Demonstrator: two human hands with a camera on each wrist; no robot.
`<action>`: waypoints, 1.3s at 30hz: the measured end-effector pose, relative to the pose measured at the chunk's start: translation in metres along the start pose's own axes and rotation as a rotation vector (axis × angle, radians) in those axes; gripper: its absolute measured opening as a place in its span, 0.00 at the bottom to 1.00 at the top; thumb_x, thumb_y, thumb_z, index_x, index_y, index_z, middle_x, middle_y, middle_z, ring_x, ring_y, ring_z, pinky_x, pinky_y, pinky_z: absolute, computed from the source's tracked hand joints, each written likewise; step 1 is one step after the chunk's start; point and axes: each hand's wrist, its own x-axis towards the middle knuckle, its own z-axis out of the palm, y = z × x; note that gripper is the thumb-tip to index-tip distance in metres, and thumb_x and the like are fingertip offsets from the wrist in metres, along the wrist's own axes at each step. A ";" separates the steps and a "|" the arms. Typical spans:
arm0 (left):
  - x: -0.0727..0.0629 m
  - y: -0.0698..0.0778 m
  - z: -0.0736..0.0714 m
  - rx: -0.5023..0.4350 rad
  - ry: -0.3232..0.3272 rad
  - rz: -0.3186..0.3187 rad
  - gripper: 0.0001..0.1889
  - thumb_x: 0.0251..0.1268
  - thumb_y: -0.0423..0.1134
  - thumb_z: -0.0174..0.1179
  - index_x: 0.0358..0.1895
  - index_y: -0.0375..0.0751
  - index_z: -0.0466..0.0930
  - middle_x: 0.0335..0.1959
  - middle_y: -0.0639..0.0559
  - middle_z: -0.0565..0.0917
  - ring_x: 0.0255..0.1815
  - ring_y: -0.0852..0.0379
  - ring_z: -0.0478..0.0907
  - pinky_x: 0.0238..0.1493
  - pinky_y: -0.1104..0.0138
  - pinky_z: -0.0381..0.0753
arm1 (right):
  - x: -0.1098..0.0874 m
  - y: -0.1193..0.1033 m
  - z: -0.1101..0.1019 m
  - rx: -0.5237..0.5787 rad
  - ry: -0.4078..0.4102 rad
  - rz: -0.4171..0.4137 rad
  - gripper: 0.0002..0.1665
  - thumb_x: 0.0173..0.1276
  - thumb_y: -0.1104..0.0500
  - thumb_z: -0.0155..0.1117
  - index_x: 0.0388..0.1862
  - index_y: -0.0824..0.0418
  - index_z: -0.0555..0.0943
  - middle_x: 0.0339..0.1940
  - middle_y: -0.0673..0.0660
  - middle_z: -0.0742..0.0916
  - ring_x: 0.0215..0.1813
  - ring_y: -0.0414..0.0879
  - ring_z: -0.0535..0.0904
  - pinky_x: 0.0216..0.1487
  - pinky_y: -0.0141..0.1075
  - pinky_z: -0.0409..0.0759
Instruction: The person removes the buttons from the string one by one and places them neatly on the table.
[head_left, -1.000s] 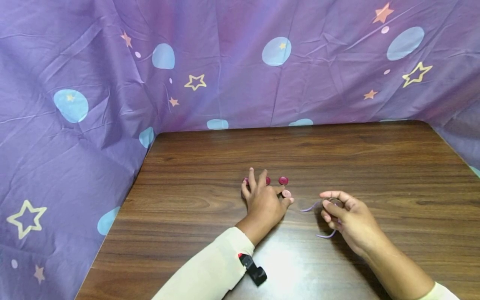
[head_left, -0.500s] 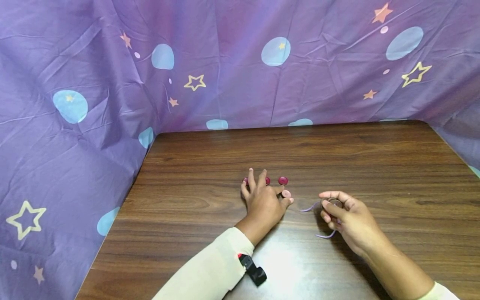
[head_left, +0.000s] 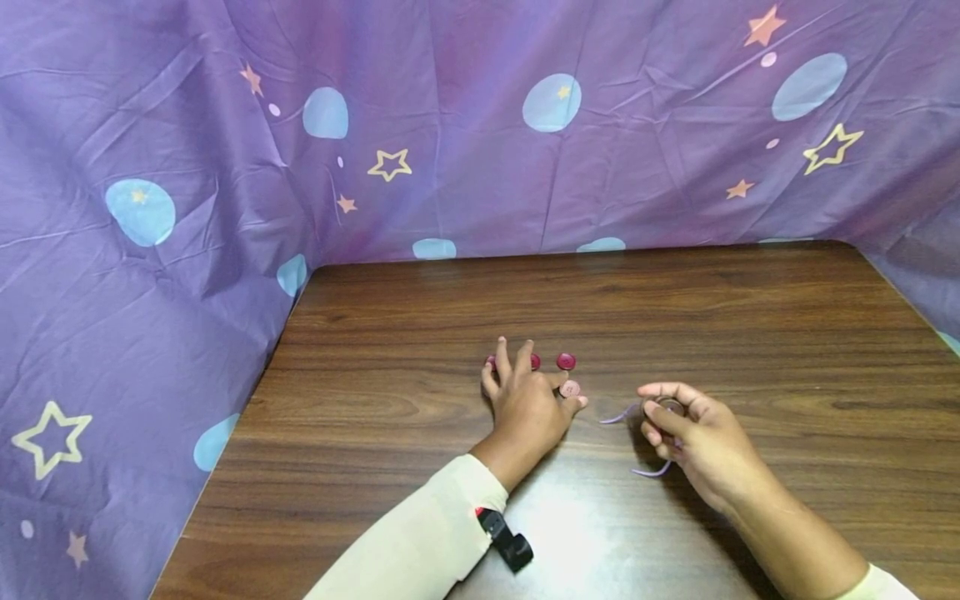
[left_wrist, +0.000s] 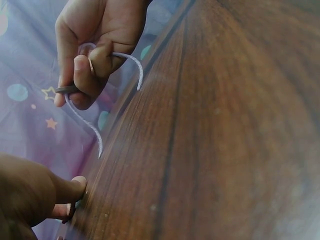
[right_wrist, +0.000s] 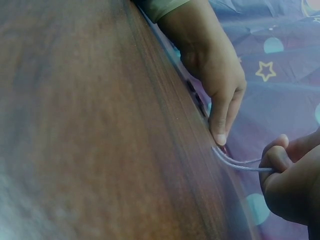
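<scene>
My left hand [head_left: 528, 408] rests low over the table, its thumb and index finger at the edges of a light pink button [head_left: 570, 389]. Its other fingers spread over dark red buttons, partly hiding one [head_left: 535, 362]. Another dark red button [head_left: 566, 362] lies just beyond the index finger. To the right, above the table, my right hand [head_left: 701, 437] pinches a brown round button [left_wrist: 66, 89] between thumb and fingers. A lavender cord [head_left: 617, 417] hangs from that hand with two loose ends; the left wrist view shows one end coming from the button. Curled fingers hide the cord's middle.
The brown wood-grain table [head_left: 420, 308] reaches back to a purple curtain [head_left: 480, 125] with stars and blue spots, which also hangs along the left side. A black strap [head_left: 506, 540] sits at the left sleeve.
The pink button has shifted slightly left between my left thumb and index finger, and its holes now show. My right hand and the cord have stayed in place.
</scene>
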 end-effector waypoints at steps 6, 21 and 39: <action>0.000 -0.001 0.001 -0.009 0.012 0.008 0.16 0.62 0.64 0.75 0.47 0.63 0.96 0.83 0.43 0.72 0.91 0.28 0.49 0.84 0.32 0.53 | 0.000 0.000 0.001 -0.004 0.003 -0.001 0.11 0.84 0.65 0.59 0.55 0.52 0.84 0.29 0.48 0.82 0.31 0.37 0.77 0.28 0.26 0.76; -0.001 -0.002 0.000 -0.055 0.023 0.026 0.13 0.62 0.61 0.76 0.41 0.60 0.97 0.83 0.42 0.72 0.91 0.28 0.49 0.84 0.30 0.52 | 0.000 0.001 0.001 0.003 0.002 -0.004 0.12 0.84 0.66 0.58 0.54 0.51 0.84 0.29 0.47 0.82 0.30 0.37 0.76 0.27 0.26 0.75; -0.001 -0.003 0.001 -0.015 0.060 0.052 0.15 0.59 0.60 0.78 0.48 0.64 0.97 0.81 0.45 0.75 0.89 0.29 0.53 0.83 0.32 0.56 | 0.000 0.001 0.000 0.002 -0.006 -0.006 0.12 0.84 0.65 0.59 0.54 0.51 0.84 0.30 0.47 0.83 0.30 0.37 0.76 0.27 0.26 0.74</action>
